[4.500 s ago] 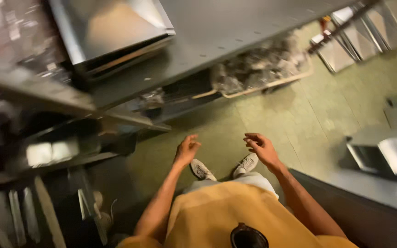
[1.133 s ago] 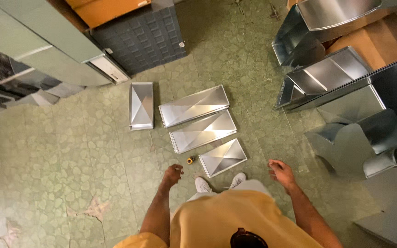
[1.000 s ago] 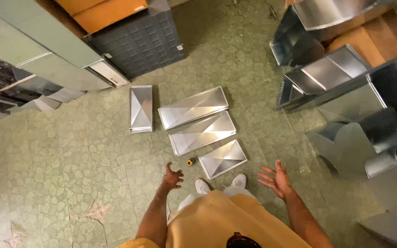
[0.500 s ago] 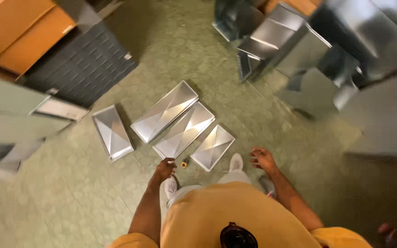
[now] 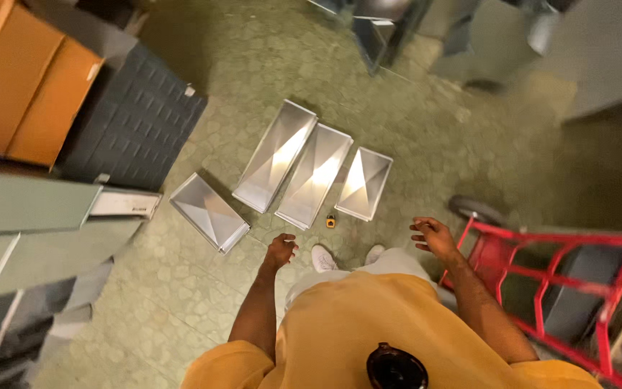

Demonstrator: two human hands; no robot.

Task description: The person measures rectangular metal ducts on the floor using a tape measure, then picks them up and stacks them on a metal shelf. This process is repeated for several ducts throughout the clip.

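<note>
Now swung round beside a red hand truck [image 5: 577, 281], left hand [image 5: 281, 251] and right hand [image 5: 433, 236] empty, loosely open above thin, stiff, probably sharp-edged sheet-metal panels [image 5: 314, 175], best gripped by folded rims.

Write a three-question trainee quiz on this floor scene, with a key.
1. How many sheet metal panels lie on the floor?
2. True or false: the left hand holds one panel.
3. What stands nearest the right hand: A) red hand truck, B) dark crate, C) orange boxes?

Key:
1. Four.
2. False; both hands are empty, above the floor.
3. A.
</note>
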